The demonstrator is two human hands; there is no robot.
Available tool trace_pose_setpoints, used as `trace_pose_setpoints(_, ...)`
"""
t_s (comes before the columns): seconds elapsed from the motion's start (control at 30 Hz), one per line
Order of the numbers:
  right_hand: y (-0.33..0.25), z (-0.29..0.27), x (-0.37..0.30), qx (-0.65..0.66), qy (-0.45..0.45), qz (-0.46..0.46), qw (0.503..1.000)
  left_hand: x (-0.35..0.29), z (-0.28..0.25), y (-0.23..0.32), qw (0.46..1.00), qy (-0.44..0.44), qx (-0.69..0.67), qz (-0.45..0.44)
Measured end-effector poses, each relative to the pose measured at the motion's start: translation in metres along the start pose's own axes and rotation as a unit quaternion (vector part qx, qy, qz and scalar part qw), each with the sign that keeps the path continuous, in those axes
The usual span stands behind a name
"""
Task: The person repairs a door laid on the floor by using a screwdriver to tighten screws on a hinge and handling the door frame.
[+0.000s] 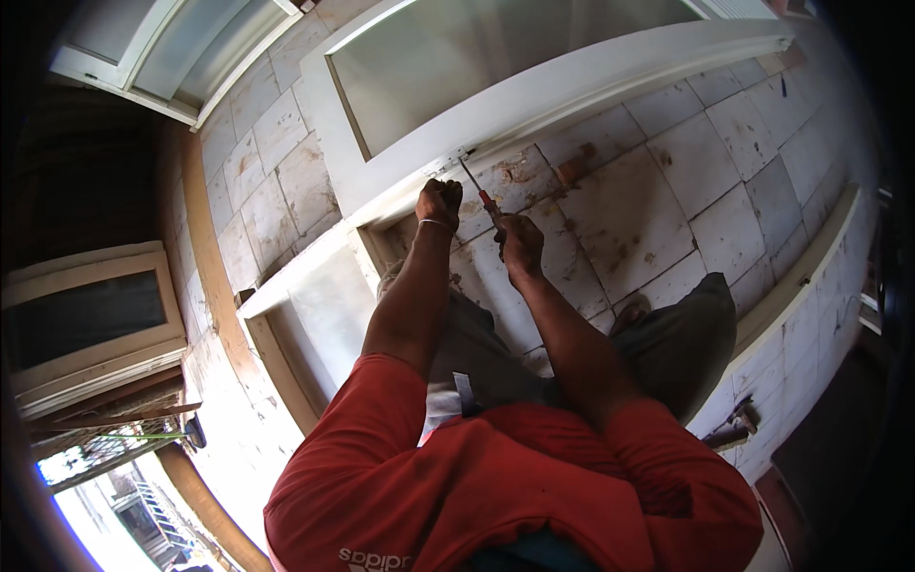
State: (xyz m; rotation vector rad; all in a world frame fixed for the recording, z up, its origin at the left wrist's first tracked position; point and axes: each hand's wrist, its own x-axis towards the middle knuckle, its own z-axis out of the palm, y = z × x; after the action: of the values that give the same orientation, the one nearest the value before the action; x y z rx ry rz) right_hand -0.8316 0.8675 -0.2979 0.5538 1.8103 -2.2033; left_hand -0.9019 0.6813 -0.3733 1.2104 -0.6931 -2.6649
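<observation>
My right hand (pixel 519 246) is wrapped round the handle of a screwdriver (pixel 487 198), red where it shows past my fingers. The screwdriver's thin shaft slants up and left to a small metal fitting (pixel 448 160) on the edge of a white door (pixel 534 105) with a frosted glass panel. My left hand (pixel 439 202) is closed beside that edge, just below the fitting. Its fingers are curled together; whatever they hold, if anything, is too small to tell. A pale band circles the left wrist.
Worn, stained white tiles (pixel 624 214) cover the floor. A reddish-brown block (pixel 576 164) lies right of the screwdriver. A white frame with pale panels (pixel 329 296) lies left of my arms, and a long pale beam (pixel 796 286) crosses the right side. Another glazed frame (pixel 95 319) is far left.
</observation>
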Motion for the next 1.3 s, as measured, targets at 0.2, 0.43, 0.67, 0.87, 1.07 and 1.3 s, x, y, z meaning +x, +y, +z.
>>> trace_pose_setpoints(0.2, 0.013, 0.014, -0.017, -0.039, 0.009, -0.013, 0.999, -0.011, -0.004, 0.017, 0.998, -0.055, 0.01, 0.038)
trace_pose_setpoints(0.43, 0.011, 0.037, -0.027, -0.082, -0.017, -0.024, 0.996, -0.057, 0.024, 0.04, 0.997, 0.029, 0.033, 0.056)
trace_pose_setpoints(0.67, 0.012, 0.044, -0.027, -0.134, 0.012, -0.075, 0.988, -0.058, 0.023, 0.042, 0.993, 0.07, 0.092, 0.004)
trace_pose_setpoints(0.87, 0.018, 0.047, -0.02, -0.105, 0.002, -0.111, 0.988, -0.042, 0.006, 0.041, 0.962, 0.034, 0.265, 0.059)
trace_pose_setpoints(1.07, 0.019, 0.05, -0.018, -0.108, 0.003, -0.116, 0.987, -0.047, 0.018, 0.03, 0.988, 0.014, 0.147, 0.045)
trace_pose_setpoints(1.3, 0.004, 0.062, -0.034, -0.193, 0.02, -0.151, 0.969, -0.06, 0.029, 0.036, 0.957, -0.031, 0.28, 0.068)
